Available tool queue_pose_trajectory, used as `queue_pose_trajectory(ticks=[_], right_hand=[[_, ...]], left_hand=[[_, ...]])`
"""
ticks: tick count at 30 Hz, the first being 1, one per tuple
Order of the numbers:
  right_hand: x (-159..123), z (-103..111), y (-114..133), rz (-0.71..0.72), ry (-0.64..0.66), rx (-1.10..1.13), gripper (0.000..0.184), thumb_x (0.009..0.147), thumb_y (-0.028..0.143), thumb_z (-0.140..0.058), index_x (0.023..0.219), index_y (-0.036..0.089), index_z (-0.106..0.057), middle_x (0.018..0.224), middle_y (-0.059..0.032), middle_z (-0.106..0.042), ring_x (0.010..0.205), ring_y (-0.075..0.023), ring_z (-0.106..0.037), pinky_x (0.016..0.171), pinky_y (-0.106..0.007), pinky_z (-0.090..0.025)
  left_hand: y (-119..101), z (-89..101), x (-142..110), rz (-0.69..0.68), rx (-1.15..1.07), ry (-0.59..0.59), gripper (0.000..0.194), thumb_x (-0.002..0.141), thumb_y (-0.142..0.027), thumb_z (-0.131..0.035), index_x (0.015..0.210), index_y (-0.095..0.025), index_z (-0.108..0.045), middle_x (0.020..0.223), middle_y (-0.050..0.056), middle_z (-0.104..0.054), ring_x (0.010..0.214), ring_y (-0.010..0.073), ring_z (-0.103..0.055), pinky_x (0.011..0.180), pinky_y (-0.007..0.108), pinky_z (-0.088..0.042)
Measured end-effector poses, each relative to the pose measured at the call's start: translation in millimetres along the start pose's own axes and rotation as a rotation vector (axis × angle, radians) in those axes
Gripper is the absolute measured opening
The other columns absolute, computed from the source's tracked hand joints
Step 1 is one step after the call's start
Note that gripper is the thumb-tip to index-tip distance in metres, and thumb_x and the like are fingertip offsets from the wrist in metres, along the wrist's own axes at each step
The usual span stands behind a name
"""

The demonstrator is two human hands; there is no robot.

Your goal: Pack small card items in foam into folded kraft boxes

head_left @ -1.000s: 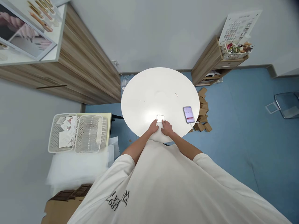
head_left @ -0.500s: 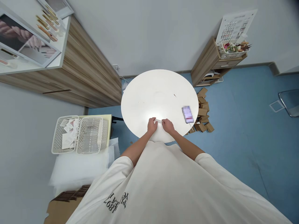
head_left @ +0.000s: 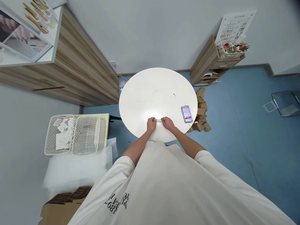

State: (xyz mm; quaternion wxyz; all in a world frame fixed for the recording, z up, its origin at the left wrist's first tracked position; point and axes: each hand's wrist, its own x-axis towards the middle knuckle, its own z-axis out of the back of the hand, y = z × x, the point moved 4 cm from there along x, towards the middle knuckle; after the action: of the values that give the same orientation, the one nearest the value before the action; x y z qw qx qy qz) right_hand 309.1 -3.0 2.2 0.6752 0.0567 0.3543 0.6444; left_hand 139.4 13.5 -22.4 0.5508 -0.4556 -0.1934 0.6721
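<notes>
Item (head_left: 158, 120) x1, sm. wht, gripped btwn L hand (head_left: 151, 125) & R hand (head_left: 167, 123); phone (head_left: 187, 114) x1 on table (head_left: 157, 87) x1.

Phone (head_left: 187, 114) lay on table (head_left: 154, 84), right of right hand (head_left: 167, 123). 2 adjacent baskets (head_left: 50, 134) stood left of table.
</notes>
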Motion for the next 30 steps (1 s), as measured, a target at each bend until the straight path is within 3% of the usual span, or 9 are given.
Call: queue_pose_trajectory(ticks=[6,11,20,25,30], right_hand=[[8,6,0,0.036,0.054,0.033,0.036,0.106,0.026,-0.036,0.12,0.023,-0.069,0.12,-0.0088,-0.068,0.108,-0.0215,-0.062,0.089,-0.03,-0.045],[7,8,4,0.064,0.089,0.065,0.035,0.106,0.028,-0.037,0.121,0.025,-0.069,0.114,-0.0062,-0.073,0.106,-0.0236,-0.063,0.091,-0.033,-0.045],[16,3,0,-0.012,0.013,0.129,0.04,0.104,0.024,-0.033,0.124,0.02,-0.066,0.118,-0.0086,-0.072,0.107,-0.0234,-0.065,0.092,-0.033,-0.048],[12,-10,-16,-0.161,-0.098,0.265,0.047,0.102,0.025,-0.036,0.147,0.016,-0.049,0.144,-0.0122,-0.057,0.129,-0.0229,-0.056,0.108,-0.034,-0.044],[-9,-37,-33,-0.278,0.013,0.372,0.041,0.098,0.026,-0.043,0.135,0.021,-0.059,0.12,-0.0085,-0.071,0.11,-0.0226,-0.066,0.096,-0.034,-0.052]], left_hand=[[-3,3.2,4,0.102,-0.065,0.037,0.024,0.095,-0.03,-0.061,0.115,-0.02,-0.069,0.122,0.01,-0.071,0.112,0.0226,-0.066,0.104,0.036,-0.048],[0,4.4,4,0.135,-0.094,0.037,0.026,0.094,-0.032,-0.063,0.114,-0.02,-0.073,0.125,0.008,-0.072,0.12,0.0251,-0.065,0.107,0.038,-0.048],[21,-4.3,0,0.114,-0.137,0.067,0.043,0.09,-0.017,-0.065,0.133,-0.019,-0.062,0.136,0.012,-0.066,0.123,0.0213,-0.065,0.108,0.035,-0.049],[41,-2.2,-5,0.136,-0.122,0.082,0.048,0.084,-0.005,-0.062,0.13,-0.017,-0.061,0.131,0.012,-0.067,0.117,0.02,-0.066,0.104,0.034,-0.051],[49,-2.4,-15,0.16,-0.129,0.109,0.043,0.082,-0.005,-0.06,0.123,-0.017,-0.062,0.128,0.011,-0.068,0.114,0.0199,-0.066,0.102,0.033,-0.05]])
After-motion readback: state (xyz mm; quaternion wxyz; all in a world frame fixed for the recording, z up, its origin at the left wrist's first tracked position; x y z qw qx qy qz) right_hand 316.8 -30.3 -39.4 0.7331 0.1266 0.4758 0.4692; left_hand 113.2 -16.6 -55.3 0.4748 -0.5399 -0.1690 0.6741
